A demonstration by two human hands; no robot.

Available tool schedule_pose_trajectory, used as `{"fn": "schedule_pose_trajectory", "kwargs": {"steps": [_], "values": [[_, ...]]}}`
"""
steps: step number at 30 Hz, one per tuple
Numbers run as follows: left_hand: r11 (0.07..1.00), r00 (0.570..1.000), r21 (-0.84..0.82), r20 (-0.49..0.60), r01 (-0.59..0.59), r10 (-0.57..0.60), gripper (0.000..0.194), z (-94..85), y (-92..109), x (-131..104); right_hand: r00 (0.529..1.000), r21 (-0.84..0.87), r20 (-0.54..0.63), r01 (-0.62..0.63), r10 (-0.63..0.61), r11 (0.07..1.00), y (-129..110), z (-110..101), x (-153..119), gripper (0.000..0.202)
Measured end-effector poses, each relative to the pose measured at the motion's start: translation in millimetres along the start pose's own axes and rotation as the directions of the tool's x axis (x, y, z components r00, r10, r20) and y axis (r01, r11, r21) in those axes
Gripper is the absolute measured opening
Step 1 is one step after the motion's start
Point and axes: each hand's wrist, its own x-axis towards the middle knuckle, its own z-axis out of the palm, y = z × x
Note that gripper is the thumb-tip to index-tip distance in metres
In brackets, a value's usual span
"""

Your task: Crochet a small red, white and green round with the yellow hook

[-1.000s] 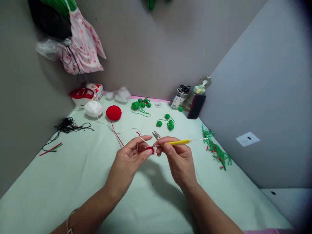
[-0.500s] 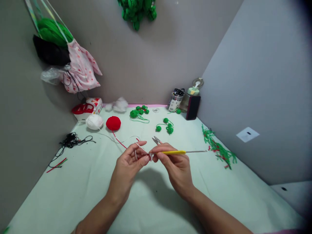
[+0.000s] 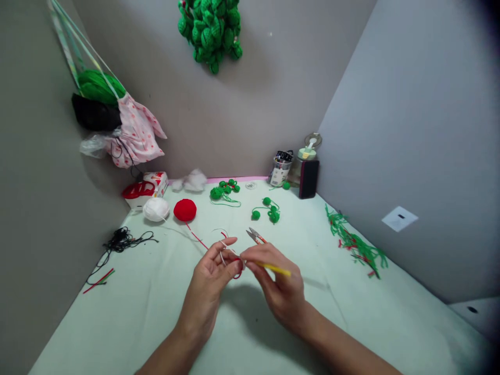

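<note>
My left hand (image 3: 211, 276) pinches a small red and white yarn piece (image 3: 238, 269), with white yarn looped over its fingers. In my right hand (image 3: 279, 284) is a crochet hook with a yellow handle (image 3: 275, 269), its tip hidden at the yarn piece between the fingertips. Red yarn runs from the left hand back to a red ball (image 3: 185, 210). A white yarn ball (image 3: 156, 209) sits left of it. Small scissors (image 3: 255, 236) lie just beyond the right hand.
Green crocheted pieces (image 3: 274, 214) lie further back. Black yarn (image 3: 123, 240) is at left, green and red scraps (image 3: 355, 242) at right. A phone (image 3: 309, 179) and a cup of tools (image 3: 279, 171) stand at the back. Bags (image 3: 136, 133) hang at upper left.
The view has tilted up slightly. The yellow handle now slants down toward the viewer instead of pointing right, and more red yarn shows at my left fingertips.
</note>
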Motion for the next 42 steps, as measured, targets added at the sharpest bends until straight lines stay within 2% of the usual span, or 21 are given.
{"fn": "schedule_pose_trajectory", "kwargs": {"steps": [3, 5, 12, 18, 22, 24, 26, 28, 31, 34, 36, 38, 42], "values": [[1.0, 0.999, -0.011, -0.041, -0.016, 0.015, 0.05, 0.1, -1, -1, 0.96, -0.192, 0.123, 0.272, -0.252, 0.943, 1, 0, -4, 0.035], [0.999, 1.0, -0.049, -0.022, 0.02, -0.021, 0.05, 0.3, 0, -1, 0.934, -0.263, 0.16, 0.351, -0.318, 0.899, 2, -1, -4, 0.04], [0.985, 0.986, -0.112, 0.112, 0.133, -0.12, 0.037, -4.6, 3, 4, 0.899, -0.318, 0.154, 0.437, -0.409, 0.841, 4, -7, 2, 0.047], [0.973, 0.985, -0.171, 0.102, 0.156, -0.14, 0.03, -6.2, 5, 8, 0.894, -0.389, 0.169, 0.447, -0.415, 0.806, 7, -4, 5, 0.032], [0.976, 0.993, -0.181, -0.005, 0.118, -0.121, 0.024, -5.6, 5, 11, 0.927, -0.252, 0.138, 0.373, -0.349, 0.893, 11, -3, 3, 0.035], [0.979, 0.994, -0.179, -0.035, 0.099, -0.107, 0.023, -6.8, 4, 14, 0.971, -0.174, 0.084, 0.237, -0.226, 0.956, 13, -4, 2, 0.039], [0.981, 0.995, -0.172, -0.038, 0.088, -0.096, 0.026, -9.2, 3, 16, 0.998, -0.12, 0.064, 0.02, -0.012, 0.993, 15, -5, 2, 0.038], [0.983, 0.995, -0.161, -0.031, 0.085, -0.091, 0.031, -12.2, 1, 19, 0.971, -0.05, 0.134, -0.191, 0.196, 0.98, 17, -5, 3, 0.029], [0.986, 0.995, -0.139, -0.003, 0.098, -0.099, 0.036, -16.7, -1, 21, 0.906, 0.056, 0.263, -0.358, 0.332, 0.932, 21, -4, 5, 0.007], [0.984, 0.992, -0.124, 0.031, 0.126, -0.123, 0.038, -21.0, -3, 23, 0.889, 0.029, 0.307, -0.365, 0.339, 0.93, 24, -4, 5, 0.012], [0.981, 0.99, -0.133, 0.044, 0.142, -0.138, 0.039, -23.8, -4, 25, 0.889, -0.136, 0.325, -0.294, 0.323, 0.946, 27, -3, 4, 0.015], [0.977, 0.989, -0.149, 0.042, 0.149, -0.145, 0.04, -26.8, -6, 28, 0.888, -0.308, 0.322, -0.229, 0.328, 0.923, 31, -3, 3, 0.018], [0.973, 0.989, -0.182, 0.051, 0.145, -0.138, 0.042, -31.3, -3, 31, 0.857, -0.434, 0.323, -0.242, 0.401, 0.868, 45, -7, 4, 0.017]]}}
